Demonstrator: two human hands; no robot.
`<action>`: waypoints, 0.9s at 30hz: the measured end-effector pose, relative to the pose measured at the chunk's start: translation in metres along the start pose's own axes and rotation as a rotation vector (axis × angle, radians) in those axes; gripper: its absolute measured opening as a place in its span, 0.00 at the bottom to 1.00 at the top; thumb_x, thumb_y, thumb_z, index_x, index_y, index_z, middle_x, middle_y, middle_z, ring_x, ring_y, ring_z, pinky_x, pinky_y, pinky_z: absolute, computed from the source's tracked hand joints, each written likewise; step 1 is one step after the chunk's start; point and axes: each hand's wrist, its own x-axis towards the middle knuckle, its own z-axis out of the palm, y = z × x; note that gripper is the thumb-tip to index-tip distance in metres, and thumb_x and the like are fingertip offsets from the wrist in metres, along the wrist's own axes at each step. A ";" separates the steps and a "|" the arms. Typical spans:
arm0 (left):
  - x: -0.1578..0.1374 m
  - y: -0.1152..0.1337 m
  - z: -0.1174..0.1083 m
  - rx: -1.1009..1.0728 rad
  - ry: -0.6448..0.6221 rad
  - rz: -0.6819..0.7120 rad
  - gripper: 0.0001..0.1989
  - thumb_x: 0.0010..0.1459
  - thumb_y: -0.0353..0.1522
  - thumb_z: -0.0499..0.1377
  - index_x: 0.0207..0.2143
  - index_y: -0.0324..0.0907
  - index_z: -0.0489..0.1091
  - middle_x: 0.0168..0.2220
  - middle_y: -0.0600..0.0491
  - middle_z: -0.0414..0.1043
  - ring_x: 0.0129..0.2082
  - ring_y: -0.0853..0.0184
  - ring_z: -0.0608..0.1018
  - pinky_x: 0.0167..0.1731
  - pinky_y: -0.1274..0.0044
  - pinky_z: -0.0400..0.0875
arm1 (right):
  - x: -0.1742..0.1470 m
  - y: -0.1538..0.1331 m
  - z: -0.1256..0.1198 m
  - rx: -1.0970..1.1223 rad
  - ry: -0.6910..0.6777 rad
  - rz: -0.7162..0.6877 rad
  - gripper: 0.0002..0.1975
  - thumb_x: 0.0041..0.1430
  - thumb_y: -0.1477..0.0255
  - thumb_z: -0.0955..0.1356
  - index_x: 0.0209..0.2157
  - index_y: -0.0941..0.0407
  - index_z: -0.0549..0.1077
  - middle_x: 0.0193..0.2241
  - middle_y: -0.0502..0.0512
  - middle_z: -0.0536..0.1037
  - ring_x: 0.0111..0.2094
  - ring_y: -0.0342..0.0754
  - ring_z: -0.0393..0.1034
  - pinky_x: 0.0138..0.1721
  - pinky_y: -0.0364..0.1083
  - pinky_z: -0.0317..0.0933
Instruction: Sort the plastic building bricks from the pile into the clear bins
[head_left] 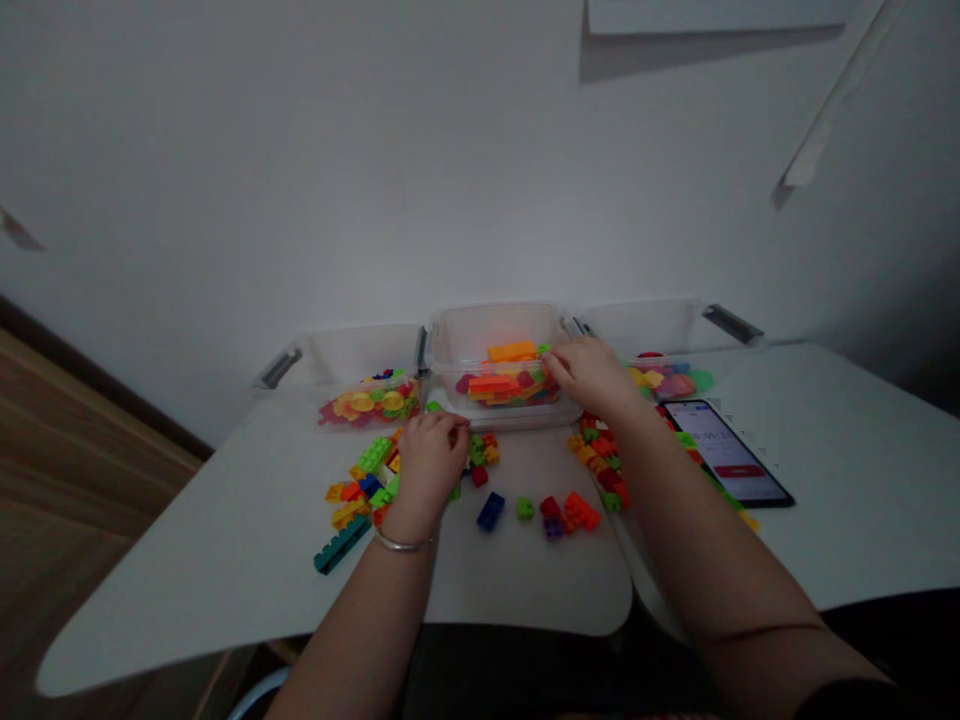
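My right hand (592,375) reaches over the right rim of the middle clear box (495,325). Its fingers are pinched, with a small green brick (543,350) at the tips. Orange bricks (512,351) and other colourful pieces lie inside that box. In front of it, my left hand (433,452) is low over a loose pile of toy bricks, fingers curled together; what they hold, if anything, is hidden. Beside this hand lie a light green brick (374,455) and a long teal brick (342,545). A dark blue brick (491,512) sits to its right.
A left clear box (360,345) and a right clear box (645,320) flank the middle one, both holding colourful pieces. More bricks (600,455) lie under my right forearm, beside a phone (731,455). A wall (450,160) rises behind the white table (862,450).
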 end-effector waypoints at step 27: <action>-0.005 0.009 0.007 0.036 -0.216 0.220 0.11 0.54 0.36 0.62 0.40 0.45 0.76 0.41 0.48 0.74 0.45 0.55 0.72 0.47 0.65 0.65 | -0.017 -0.049 0.000 0.305 -0.398 -0.261 0.09 0.59 0.70 0.67 0.38 0.53 0.80 0.35 0.54 0.82 0.33 0.49 0.74 0.32 0.45 0.61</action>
